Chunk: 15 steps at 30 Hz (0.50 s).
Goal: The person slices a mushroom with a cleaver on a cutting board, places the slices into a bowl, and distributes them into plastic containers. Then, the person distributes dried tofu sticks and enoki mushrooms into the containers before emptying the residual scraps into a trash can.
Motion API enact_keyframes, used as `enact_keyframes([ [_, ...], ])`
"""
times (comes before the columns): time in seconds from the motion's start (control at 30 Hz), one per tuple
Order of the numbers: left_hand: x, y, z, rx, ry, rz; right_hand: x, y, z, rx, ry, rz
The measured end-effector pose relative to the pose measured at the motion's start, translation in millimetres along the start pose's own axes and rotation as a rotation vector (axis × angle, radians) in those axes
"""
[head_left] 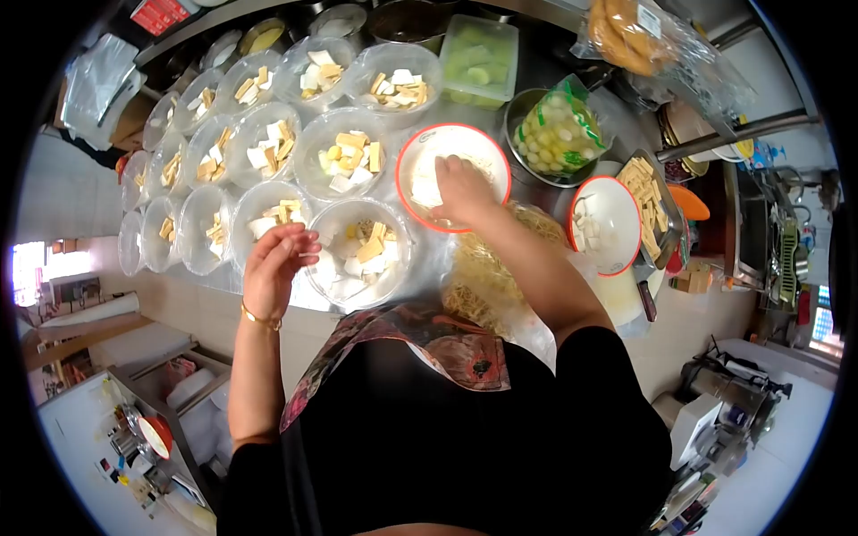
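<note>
My right hand (pixel 463 189) reaches down into a red-rimmed white bowl (pixel 411 165) that holds pale, fine food. Its fingers are curled into that food; their tips are hidden, and what they grip cannot be made out. My left hand (pixel 275 261), a gold bracelet at the wrist, is raised at the front of the lined bowls. Its fingers are loosely bent and apart, and nothing shows in them. Closest to it is a plastic-lined bowl (pixel 326 290) with white chunks and tan strips. Similar lined bowls (pixel 299 161) stand in rows behind and to the left.
A bag of pale noodle-like strands (pixel 483 281) lies under my right forearm. Right of it are a white bowl (pixel 617 246) of white pieces, a tray of tan strips (pixel 645 201), and a knife (pixel 647 299). Behind stand a green-filled tub (pixel 480 58) and a bag of round pieces (pixel 559 134).
</note>
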State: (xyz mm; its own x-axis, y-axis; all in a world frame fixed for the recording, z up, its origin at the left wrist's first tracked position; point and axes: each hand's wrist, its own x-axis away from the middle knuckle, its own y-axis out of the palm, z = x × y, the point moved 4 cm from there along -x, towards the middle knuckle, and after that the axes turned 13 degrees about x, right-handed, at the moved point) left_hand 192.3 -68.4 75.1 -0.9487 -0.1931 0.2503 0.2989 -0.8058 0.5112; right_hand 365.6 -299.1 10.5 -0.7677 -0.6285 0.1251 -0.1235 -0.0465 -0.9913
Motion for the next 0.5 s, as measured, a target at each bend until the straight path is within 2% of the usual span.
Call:
enact_keyframes([
  [0.1, 20.8, -14.9, -8.5, 0.140, 0.029, 0.051, -14.6, 19.5, -3.0, 0.113, 0.098, 0.044],
  [0.13, 24.7, -15.7, -10.9, 0.167, 0.027, 0.067, -17.7, 17.5, -3.3, 0.124, 0.119, 0.127],
  [0.3, 24.5, -12.5, -16.4, 0.120, -0.010, 0.055, -28.1, 22.4, 43.1, -0.251, 0.243, 0.216],
  [0.37, 15.8, -3.9, -17.2, 0.085, -0.034, 0.012, -24.9, 23.6, 63.4, -0.433, 0.358, 0.292],
  [0.47, -2.6, 14.5, -20.8, 0.028, -0.091, -0.066, -11.0, 5.8, 73.8, -1.099, 0.401, 0.299],
  [0.5, -9.5, 22.0, -22.1, 0.007, -0.103, -0.088, -7.2, 2.3, 77.2, -1.235, 0.423, 0.323],
])
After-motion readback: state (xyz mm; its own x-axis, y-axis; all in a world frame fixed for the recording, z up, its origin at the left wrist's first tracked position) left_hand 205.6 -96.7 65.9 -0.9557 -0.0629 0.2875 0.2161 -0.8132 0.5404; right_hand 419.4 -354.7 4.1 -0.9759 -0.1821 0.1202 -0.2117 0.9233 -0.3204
